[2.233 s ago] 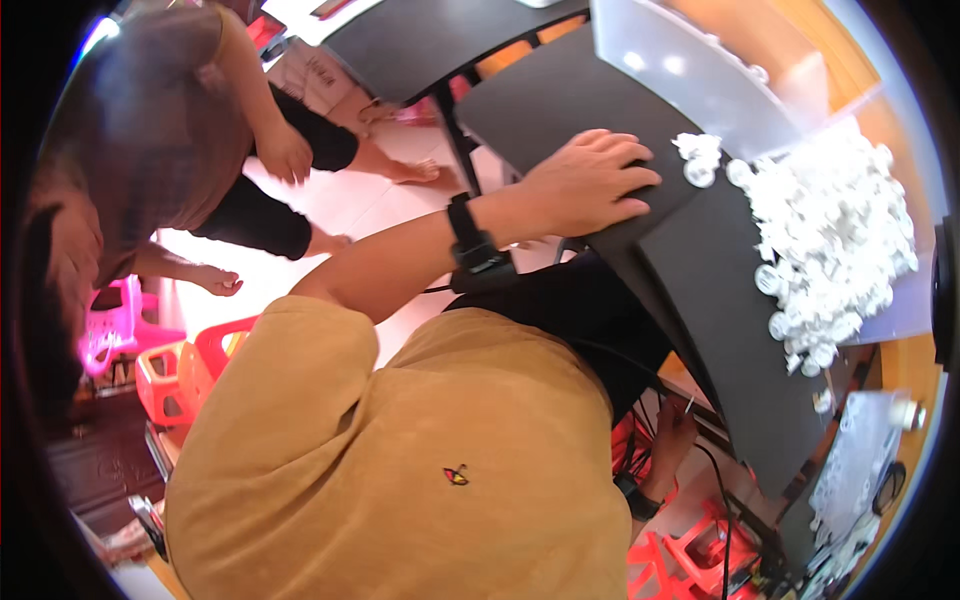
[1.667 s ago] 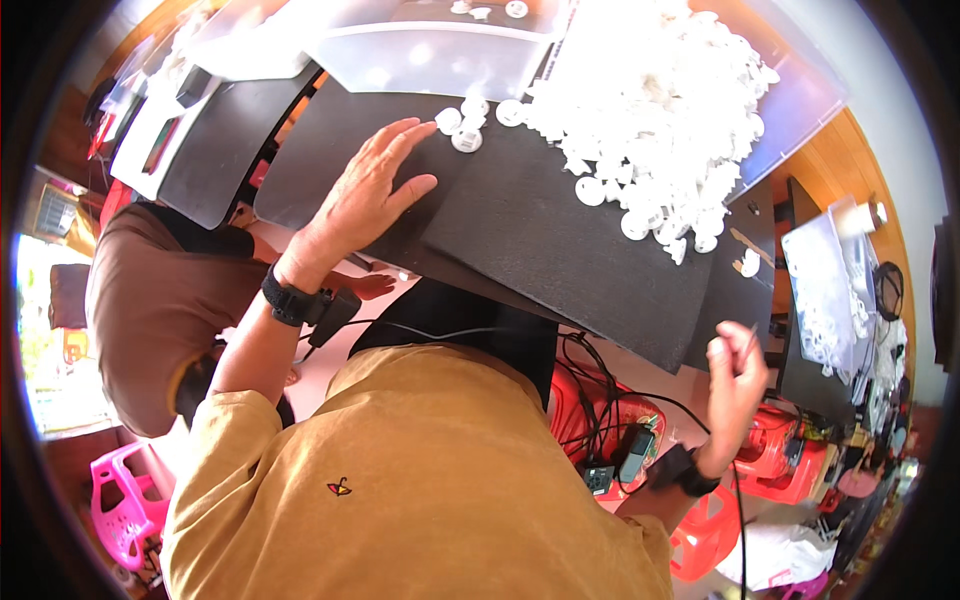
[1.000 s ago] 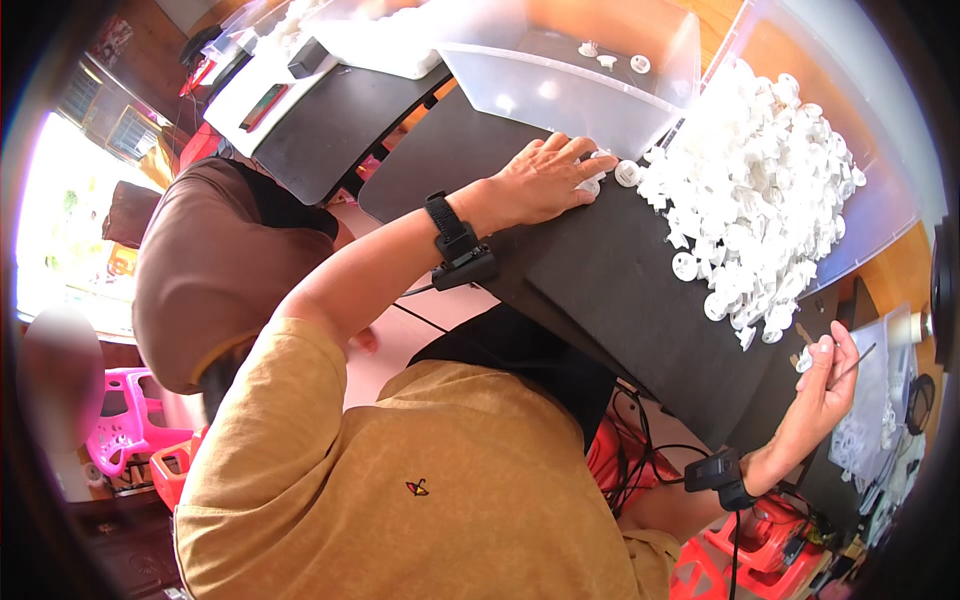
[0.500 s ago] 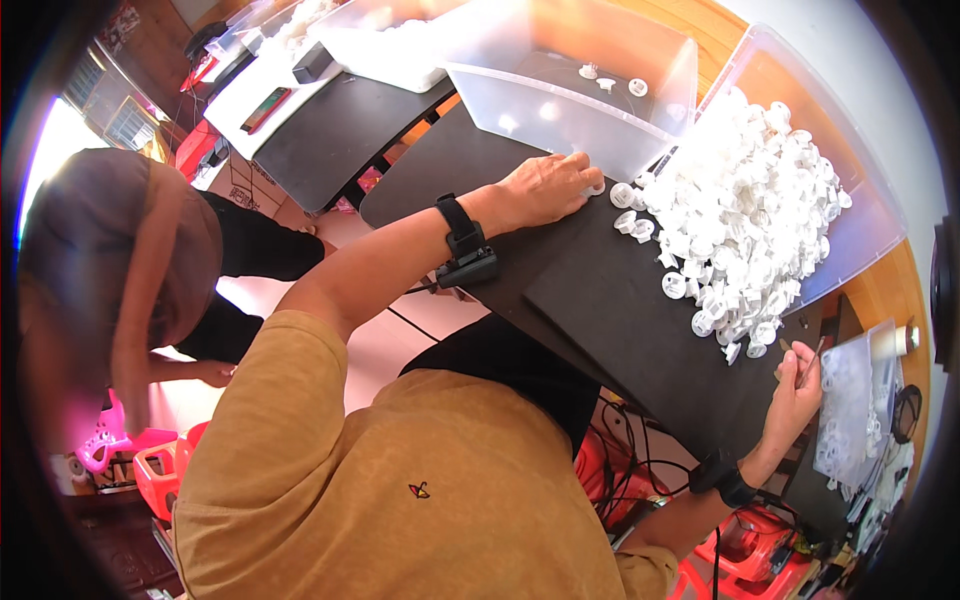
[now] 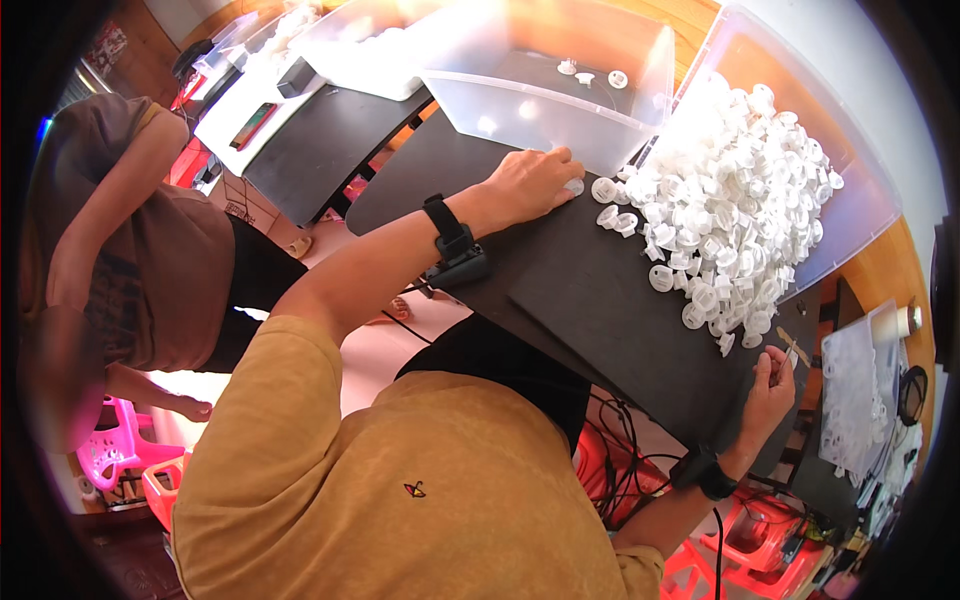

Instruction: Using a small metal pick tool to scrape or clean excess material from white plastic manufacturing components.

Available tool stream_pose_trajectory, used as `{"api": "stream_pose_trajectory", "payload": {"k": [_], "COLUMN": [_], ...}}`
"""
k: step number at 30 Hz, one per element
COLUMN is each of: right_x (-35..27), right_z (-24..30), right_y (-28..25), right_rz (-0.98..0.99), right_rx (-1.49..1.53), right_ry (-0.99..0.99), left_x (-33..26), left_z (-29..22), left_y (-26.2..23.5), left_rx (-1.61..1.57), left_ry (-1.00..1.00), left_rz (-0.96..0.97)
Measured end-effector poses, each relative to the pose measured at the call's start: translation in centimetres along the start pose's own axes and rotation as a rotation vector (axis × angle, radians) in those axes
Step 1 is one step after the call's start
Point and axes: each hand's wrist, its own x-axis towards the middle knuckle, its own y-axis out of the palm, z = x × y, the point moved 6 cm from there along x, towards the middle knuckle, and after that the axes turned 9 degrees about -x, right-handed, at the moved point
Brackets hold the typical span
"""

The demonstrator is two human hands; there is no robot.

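My left hand (image 5: 535, 187) is over the dark tabletop, its fingers closed on a small white round plastic piece (image 5: 574, 187). Just to its right, a large heap of similar white plastic pieces (image 5: 740, 220) with round faces spreads over the table. Several loose ones lie at the near-left edge of the heap. Below the heap, at the right, my right hand (image 5: 768, 388) pinches a thin, pointed object (image 5: 790, 354); it is too small to make out its kind. A tan strip (image 5: 797, 343) shows just beyond those fingertips.
A translucent bin (image 5: 545, 105) with a few white pieces stands behind my left hand. Another clear bin (image 5: 850, 190) borders the heap. A clear bag (image 5: 852, 400) lies far right. Black cables (image 5: 622, 460) hang below the table. Another person (image 5: 150, 250) is at left.
My head view has shifted slightly, so the table appears further left. The right hand has drawn a little toward the table. The other person has straightened up. Left hand's grip looks the same.
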Motion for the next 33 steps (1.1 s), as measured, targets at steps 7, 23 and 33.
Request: {"api": "stream_pose_trajectory", "payload": {"k": [7,23,33], "right_x": [0.4,5.2,7.7], "right_z": [-3.3,-10.1,-11.4], "right_y": [-2.8,-5.9,-3.3], "right_rz": [-0.078,-0.145,0.055], "right_rx": [-0.053,-0.487,-0.311], "right_ry": [0.085,0.248,0.253], "left_x": [-0.5,-0.8,-1.7], "left_z": [0.5,-7.6,-7.0], "left_y": [-0.7,0.6,1.9], "left_rx": [-0.093,-0.401,-0.454], "left_ry": [-0.042,0.127,0.106], "left_rz": [-0.047,-0.084,-0.067]}}
